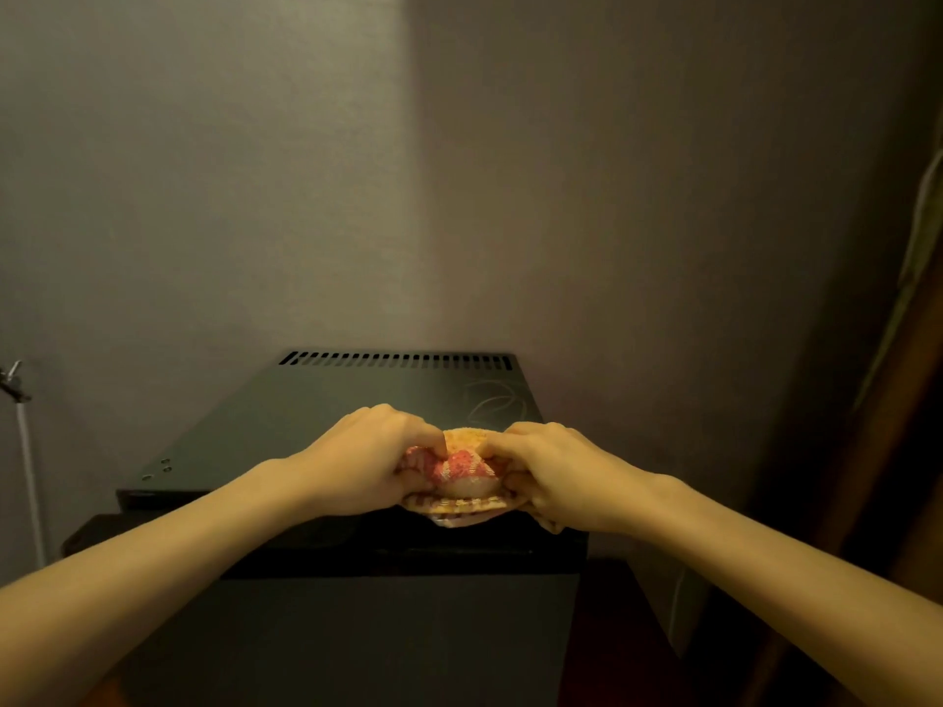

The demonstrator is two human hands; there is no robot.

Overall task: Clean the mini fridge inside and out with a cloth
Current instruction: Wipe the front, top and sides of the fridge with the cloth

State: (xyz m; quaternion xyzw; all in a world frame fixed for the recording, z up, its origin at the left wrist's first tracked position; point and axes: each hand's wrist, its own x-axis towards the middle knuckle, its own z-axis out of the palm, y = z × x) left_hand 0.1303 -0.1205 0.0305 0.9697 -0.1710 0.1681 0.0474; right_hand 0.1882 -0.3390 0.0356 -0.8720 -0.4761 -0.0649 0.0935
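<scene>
Both hands, left hand (375,459) and right hand (548,472), grip cloth (462,464) above mini fridge (316,400).

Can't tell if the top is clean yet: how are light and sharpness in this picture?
Head view: dim, warm light; the cloth, left hand and right hand are brightest and fairly sharp. Head view: the mini fridge top is dark, without glare, so dirt cannot be judged; wide-angle bending at the edges.

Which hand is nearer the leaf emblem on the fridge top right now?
Right. The right hand grips the cloth just in front of the leaf emblem; the left hand grips it farther to the emblem's left.
</scene>
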